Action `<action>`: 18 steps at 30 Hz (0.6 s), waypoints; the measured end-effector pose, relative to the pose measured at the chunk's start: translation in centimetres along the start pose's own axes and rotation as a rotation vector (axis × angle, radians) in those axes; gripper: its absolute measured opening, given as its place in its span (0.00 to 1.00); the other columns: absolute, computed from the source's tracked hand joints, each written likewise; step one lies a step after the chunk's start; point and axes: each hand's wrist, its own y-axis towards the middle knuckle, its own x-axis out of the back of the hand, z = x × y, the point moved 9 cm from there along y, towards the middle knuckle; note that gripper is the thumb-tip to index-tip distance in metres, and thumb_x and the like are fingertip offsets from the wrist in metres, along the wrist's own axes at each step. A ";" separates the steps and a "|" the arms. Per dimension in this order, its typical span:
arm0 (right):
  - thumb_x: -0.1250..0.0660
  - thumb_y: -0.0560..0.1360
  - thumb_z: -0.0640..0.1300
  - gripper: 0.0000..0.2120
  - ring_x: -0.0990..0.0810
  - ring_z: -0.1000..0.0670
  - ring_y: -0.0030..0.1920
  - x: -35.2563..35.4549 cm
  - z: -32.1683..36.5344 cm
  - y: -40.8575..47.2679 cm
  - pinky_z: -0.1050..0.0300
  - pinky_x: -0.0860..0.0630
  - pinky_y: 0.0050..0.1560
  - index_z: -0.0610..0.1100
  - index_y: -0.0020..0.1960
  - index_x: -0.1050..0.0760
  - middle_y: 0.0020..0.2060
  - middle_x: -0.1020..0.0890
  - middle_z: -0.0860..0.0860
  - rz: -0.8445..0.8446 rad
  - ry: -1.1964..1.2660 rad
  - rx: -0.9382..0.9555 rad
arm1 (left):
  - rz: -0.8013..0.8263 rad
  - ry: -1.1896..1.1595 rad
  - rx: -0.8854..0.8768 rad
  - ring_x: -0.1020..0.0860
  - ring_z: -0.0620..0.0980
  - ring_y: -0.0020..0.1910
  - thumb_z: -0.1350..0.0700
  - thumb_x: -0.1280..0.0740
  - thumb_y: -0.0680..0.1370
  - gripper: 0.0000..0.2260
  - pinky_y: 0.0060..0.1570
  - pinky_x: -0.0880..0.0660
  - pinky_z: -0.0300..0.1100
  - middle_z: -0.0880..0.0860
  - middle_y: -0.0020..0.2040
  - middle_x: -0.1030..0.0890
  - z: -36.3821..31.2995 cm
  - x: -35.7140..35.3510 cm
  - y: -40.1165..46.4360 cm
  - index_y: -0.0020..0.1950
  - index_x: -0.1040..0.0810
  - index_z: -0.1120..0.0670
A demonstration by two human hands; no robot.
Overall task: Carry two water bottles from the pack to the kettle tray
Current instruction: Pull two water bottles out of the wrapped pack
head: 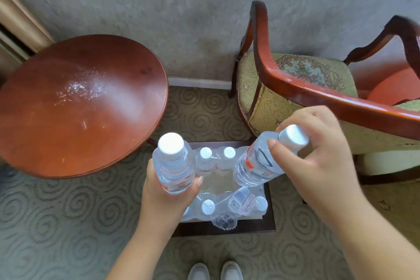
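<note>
My left hand (168, 191) grips a clear water bottle (173, 166) with a white cap around its lower body and holds it upright. My right hand (318, 157) pinches a second clear bottle (256, 163) by its white cap and neck; that bottle hangs tilted, base toward the left. Both bottles are lifted above the torn shrink-wrapped pack (225, 195), which holds several more capped bottles. The pack rests on a low dark wooden stand (271, 218) on the floor. No kettle tray is in view.
A round red-brown table (77, 107) stands to the left. An upholstered armchair (295, 88) with red wooden arms is close on the right, its arm just above my right hand. Patterned carpet covers the floor; my shoes (214, 270) are at the bottom edge.
</note>
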 end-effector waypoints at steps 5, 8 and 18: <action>0.31 0.70 0.40 0.09 0.17 0.48 0.52 -1.8 -3.4 -2.0 0.55 0.22 0.54 0.52 0.47 0.22 0.49 0.15 0.45 -0.307 0.490 -0.181 | -0.007 0.004 -0.013 0.17 0.49 0.56 0.39 0.22 0.59 0.38 0.60 0.21 0.57 0.50 0.55 0.15 0.6 -0.4 0.2 0.65 0.23 0.55; 0.27 0.71 0.43 0.10 0.19 0.51 0.46 -2.2 -4.0 -2.4 0.62 0.24 0.51 0.48 0.49 0.25 0.45 0.19 0.46 -0.437 0.373 -0.111 | -0.031 -0.026 -0.033 0.17 0.46 0.57 0.40 0.22 0.59 0.38 0.62 0.21 0.54 0.49 0.56 0.15 0.9 -0.6 0.7 0.65 0.22 0.54; 0.27 0.68 0.39 0.03 0.16 0.46 0.41 -3.2 -7.1 1.1 0.52 0.20 0.44 0.44 0.40 0.20 0.39 0.13 0.47 -0.307 0.517 -0.322 | -0.095 -0.092 -0.060 0.14 0.47 0.51 0.44 0.21 0.63 0.25 0.54 0.18 0.53 0.49 0.51 0.13 0.8 -0.1 2.0 0.57 0.19 0.51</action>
